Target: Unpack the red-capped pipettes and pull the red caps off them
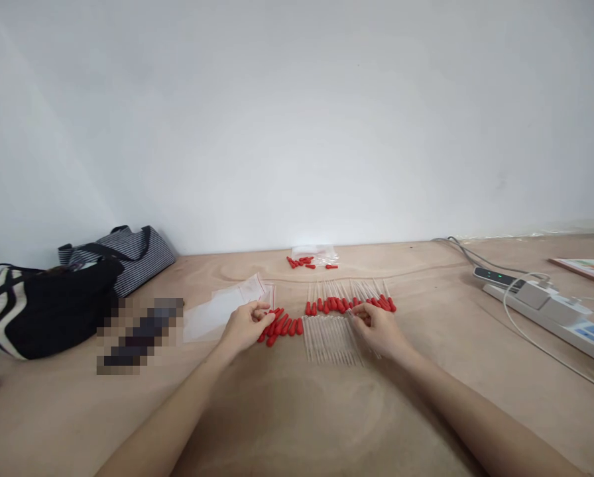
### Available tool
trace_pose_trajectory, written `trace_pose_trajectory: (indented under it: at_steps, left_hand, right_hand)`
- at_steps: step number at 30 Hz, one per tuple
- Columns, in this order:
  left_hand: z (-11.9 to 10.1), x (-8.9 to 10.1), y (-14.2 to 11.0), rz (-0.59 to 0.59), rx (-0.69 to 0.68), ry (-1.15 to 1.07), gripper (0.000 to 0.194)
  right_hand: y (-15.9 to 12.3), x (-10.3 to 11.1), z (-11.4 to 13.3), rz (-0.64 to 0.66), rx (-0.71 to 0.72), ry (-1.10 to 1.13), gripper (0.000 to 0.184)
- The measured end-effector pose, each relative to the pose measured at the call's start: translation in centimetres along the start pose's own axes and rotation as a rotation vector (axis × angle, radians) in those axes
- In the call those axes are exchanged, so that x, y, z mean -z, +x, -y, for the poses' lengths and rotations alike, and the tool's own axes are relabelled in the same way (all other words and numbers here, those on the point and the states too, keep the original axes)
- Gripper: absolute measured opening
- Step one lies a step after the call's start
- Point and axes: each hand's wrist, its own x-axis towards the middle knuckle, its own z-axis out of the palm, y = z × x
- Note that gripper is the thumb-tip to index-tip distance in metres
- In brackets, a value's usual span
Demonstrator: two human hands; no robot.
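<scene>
My left hand (244,326) rests on the wooden table (297,411) with its fingers curled in a pinch over a row of loose red rubber caps (283,326). My right hand (379,329) is pinched on the end of a clear glass tube (353,315) at the top of a row of bare clear tubes (331,339). Behind them lies a row of tubes fitted with red caps (349,303). What the left fingers hold is too small to make out.
Clear plastic bags (227,308) lie left of my left hand. A small bag with more red caps (313,257) sits near the wall. Striped and black bags (53,291) stand at far left. A power strip with cables (545,306) lies at right.
</scene>
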Motion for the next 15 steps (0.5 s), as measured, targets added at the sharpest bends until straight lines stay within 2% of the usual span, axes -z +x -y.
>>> trace_pose_trajectory:
  at_steps: [5, 10, 15]
  left_hand:
    - [-1.1, -1.0, -0.6, -0.084, -0.086, 0.264, 0.023]
    - [-1.9, -1.1, -0.6, -0.219, -0.175, 0.358, 0.019]
    - [-3.8, -3.0, 0.4, -0.108, -0.283, 0.476, 0.017]
  right_hand:
    - [-0.6, -1.3, 0.5, -0.08, 0.13, -0.232, 0.018]
    - [-0.9, -2.2, 0.8, -0.079, 0.144, -0.412, 0.02]
    - [-0.9, -2.4, 1.0, -0.065, 0.148, -0.456, 0.022]
